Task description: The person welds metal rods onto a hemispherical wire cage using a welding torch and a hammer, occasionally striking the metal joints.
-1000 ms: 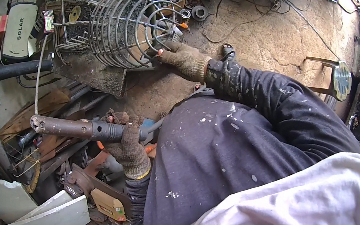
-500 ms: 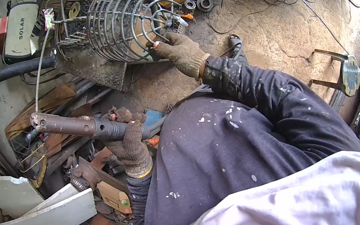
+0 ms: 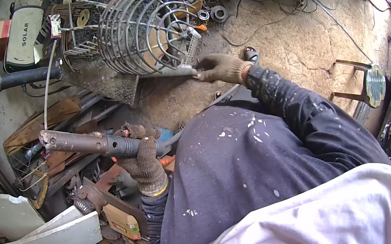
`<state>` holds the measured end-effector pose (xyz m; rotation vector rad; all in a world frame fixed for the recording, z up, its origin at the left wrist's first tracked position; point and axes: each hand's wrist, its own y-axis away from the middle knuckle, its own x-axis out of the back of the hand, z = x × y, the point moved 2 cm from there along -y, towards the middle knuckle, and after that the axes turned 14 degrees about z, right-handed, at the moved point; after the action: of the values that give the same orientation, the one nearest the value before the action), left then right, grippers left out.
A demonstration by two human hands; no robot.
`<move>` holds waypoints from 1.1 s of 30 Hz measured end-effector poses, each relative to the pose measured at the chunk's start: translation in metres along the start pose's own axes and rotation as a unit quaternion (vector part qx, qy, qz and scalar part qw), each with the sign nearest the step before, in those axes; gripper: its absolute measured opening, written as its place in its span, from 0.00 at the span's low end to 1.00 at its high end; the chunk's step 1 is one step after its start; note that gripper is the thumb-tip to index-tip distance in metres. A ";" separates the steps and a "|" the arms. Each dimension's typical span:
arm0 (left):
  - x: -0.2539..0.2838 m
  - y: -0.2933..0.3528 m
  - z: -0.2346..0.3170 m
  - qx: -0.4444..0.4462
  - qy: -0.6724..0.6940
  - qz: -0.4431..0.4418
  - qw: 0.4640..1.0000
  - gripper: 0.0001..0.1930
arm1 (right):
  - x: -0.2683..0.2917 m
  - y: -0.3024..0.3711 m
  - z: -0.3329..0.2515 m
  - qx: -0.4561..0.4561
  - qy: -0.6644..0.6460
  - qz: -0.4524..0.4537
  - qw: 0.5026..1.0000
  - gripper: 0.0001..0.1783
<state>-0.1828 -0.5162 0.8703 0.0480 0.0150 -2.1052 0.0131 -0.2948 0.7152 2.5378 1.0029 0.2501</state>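
Left hand (image 3: 146, 163) wraps holder (image 3: 80, 142); right hand (image 3: 220, 69) half-curls at bar (image 3: 180, 71), hold unclear; a slip could swing rod (image 3: 48, 88) into upper-centre cage (image 3: 134, 33).

Grey cage (image 3: 135, 30), brown-and-grey holder (image 3: 97, 143)

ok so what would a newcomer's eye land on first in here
Probably the big cage of curved metal bars at top centre, with the gloved right hand by its lower right. Then the brown-and-grey tubular tool in the gloved left hand, a thin pale rod rising from its tip. The pale cloth stands out at lower right.
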 end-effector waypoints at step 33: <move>-0.069 -0.126 0.018 -0.161 -0.107 -0.020 0.981 0.27 | 0.102 -0.118 -0.243 0.170 0.424 0.231 0.859 0.23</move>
<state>-0.2567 -0.3929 0.8900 -0.3742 0.2282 -2.1137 -0.0594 -0.0744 0.8869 3.0023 0.6946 1.5623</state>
